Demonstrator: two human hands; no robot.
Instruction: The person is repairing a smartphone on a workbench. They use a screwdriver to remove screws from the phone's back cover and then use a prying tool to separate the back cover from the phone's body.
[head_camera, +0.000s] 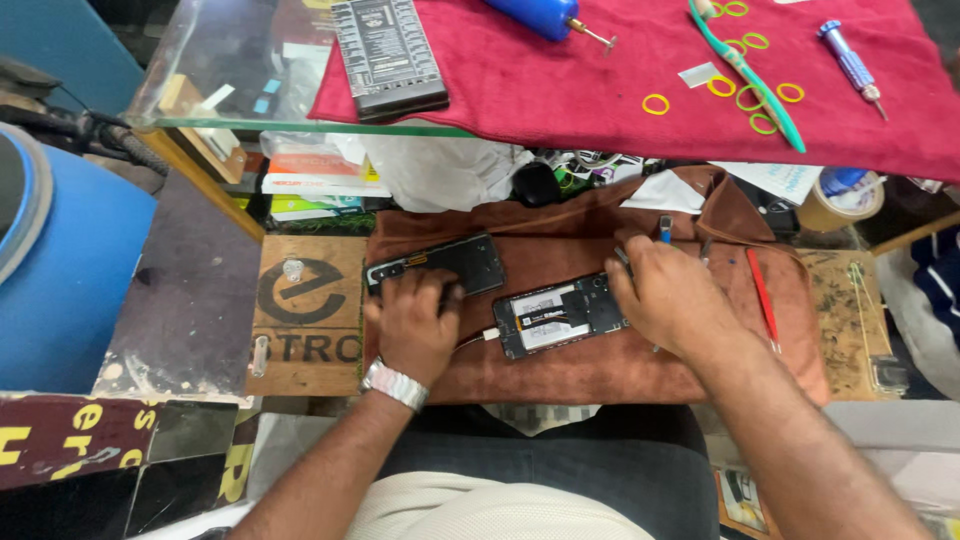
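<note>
- Opened phone (560, 315) lying flat on brown cloth (600, 365), internals up, long axis left-right, right end tilted slightly far, cable at left end.
- Right hand (665, 300) resting on phone's right end, fingers curled; grip cannot be told.
- Left hand (415, 320) pressing fingers down on black back cover (440, 262), just far-left of phone.
- Red tool (764, 298) lying right.

Silver wristwatch (394, 384) (left wrist), bare forearms

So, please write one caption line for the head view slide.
Left hand rests on a black back cover; right hand touches an opened phone on brown cloth.
</note>
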